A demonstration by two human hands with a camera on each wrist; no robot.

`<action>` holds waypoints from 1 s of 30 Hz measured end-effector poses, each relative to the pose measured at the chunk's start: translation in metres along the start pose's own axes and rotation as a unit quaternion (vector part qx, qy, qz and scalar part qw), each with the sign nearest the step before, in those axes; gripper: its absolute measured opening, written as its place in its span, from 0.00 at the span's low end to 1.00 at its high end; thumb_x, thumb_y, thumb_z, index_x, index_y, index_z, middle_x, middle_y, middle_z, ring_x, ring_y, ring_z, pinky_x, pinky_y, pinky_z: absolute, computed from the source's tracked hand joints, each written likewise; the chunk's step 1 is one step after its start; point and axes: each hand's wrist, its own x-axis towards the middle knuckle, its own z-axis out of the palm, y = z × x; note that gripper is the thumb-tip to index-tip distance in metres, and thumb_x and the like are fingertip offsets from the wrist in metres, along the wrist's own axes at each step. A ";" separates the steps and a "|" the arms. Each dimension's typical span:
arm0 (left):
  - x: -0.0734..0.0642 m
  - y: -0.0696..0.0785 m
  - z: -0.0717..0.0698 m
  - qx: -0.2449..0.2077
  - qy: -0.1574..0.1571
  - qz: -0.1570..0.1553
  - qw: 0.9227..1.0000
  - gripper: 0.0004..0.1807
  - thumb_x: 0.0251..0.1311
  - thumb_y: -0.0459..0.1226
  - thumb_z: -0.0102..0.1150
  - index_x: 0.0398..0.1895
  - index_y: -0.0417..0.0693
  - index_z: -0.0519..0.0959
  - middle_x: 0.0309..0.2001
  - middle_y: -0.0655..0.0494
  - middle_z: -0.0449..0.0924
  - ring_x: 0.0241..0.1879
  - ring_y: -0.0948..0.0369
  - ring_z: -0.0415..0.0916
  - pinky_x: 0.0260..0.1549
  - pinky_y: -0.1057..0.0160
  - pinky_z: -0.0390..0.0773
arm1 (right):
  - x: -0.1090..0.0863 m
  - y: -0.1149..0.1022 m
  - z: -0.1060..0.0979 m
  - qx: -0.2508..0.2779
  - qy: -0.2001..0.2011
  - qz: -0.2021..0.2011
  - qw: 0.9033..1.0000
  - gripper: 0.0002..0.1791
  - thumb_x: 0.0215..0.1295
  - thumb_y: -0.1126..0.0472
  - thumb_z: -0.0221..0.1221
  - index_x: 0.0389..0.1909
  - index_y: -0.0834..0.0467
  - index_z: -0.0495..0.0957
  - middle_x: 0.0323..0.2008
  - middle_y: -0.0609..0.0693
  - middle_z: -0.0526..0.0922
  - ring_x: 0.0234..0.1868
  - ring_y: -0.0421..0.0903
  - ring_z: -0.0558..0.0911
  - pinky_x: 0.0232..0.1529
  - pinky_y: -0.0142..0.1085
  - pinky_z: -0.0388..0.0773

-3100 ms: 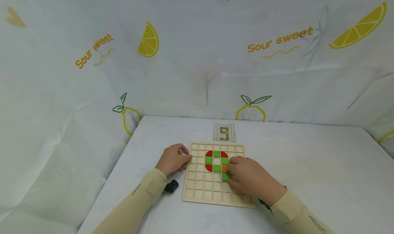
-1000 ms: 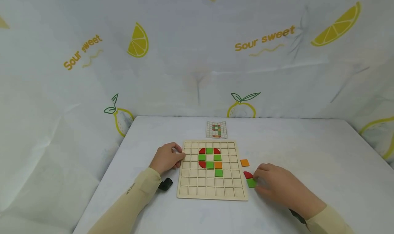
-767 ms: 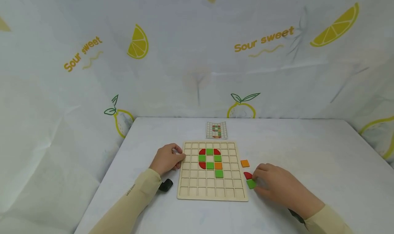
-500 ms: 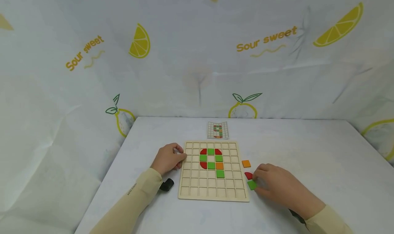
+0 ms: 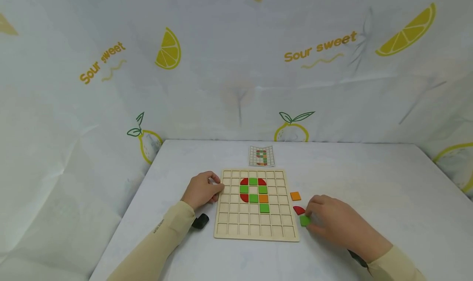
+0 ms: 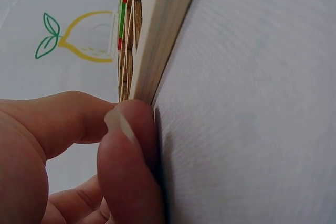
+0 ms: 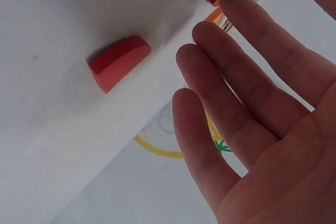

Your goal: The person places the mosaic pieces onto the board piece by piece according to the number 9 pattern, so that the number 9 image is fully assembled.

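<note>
My left hand [image 5: 201, 190] holds the left edge of a pale wooden grid board [image 5: 229, 219], which lies flat. Its thumb and a fingertip meet right at the edge in the left wrist view. Red quarter-round, green square and orange square tiles form a figure in the board's cells. Right of the board, my right hand [image 5: 329, 215] pinches a green square tile [image 5: 304, 220] between thumb and index finger, the other fingers [image 7: 231, 98] spread loosely. A red quarter-round tile [image 5: 299, 210] lies by the fingertips, an orange square tile [image 5: 295, 196] farther back.
Behind the board lies a paper card [image 5: 261, 156] printed with a coloured grid pattern. Another red quarter-round tile [image 7: 118, 61] lies on the table, screened by my right hand in the head view. A lemon-printed white cloth [image 5: 236, 67] hangs behind the table.
My right hand has left the green tile on the board and moved right to the loose tiles. The pinched green tile has shifted slightly away from the red one. My left hand stays at the board.
</note>
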 end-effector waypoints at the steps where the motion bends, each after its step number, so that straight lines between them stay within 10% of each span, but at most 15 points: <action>1: 0.000 0.000 0.000 0.000 0.000 -0.001 1.000 0.09 0.69 0.43 0.69 0.45 0.50 0.82 0.22 0.53 0.84 0.18 0.60 0.78 0.23 0.64 0.78 | 0.001 0.000 -0.001 0.002 0.002 0.000 1.000 0.12 0.55 0.53 0.81 0.34 0.41 0.86 0.38 0.33 0.83 0.43 0.37 0.82 0.49 0.42 0.87; 30: -0.002 0.005 -0.002 0.004 0.003 -0.003 1.000 0.09 0.70 0.43 0.69 0.45 0.51 0.82 0.21 0.54 0.84 0.18 0.61 0.78 0.24 0.65 0.78 | 0.054 -0.052 -0.005 0.030 0.009 -0.097 0.995 0.07 0.61 0.53 0.76 0.36 0.45 0.88 0.39 0.36 0.83 0.41 0.37 0.80 0.46 0.41 0.84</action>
